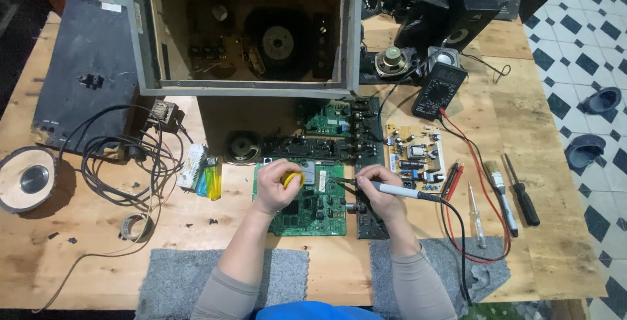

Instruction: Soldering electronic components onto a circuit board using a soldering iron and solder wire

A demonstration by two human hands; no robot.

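A green circuit board (317, 210) lies on the wooden table in front of me. My left hand (275, 184) rests on its left part, fingers closed round a small yellow object (290, 179). My right hand (379, 189) grips a pen-like soldering iron (400, 191), white with a black rear and a black cable; its tip points left onto the board near a silver shield. A black panel (367, 219) lies under my right hand.
An open speaker cabinet (248, 29) stands behind. A multimeter (439, 90) with red and black leads, a tan circuit board (411, 157), a brush and screwdrivers (519, 196) lie right. Tangled cables (124, 157), a yellow lighter (213, 183) and a round speaker (26, 179) lie left.
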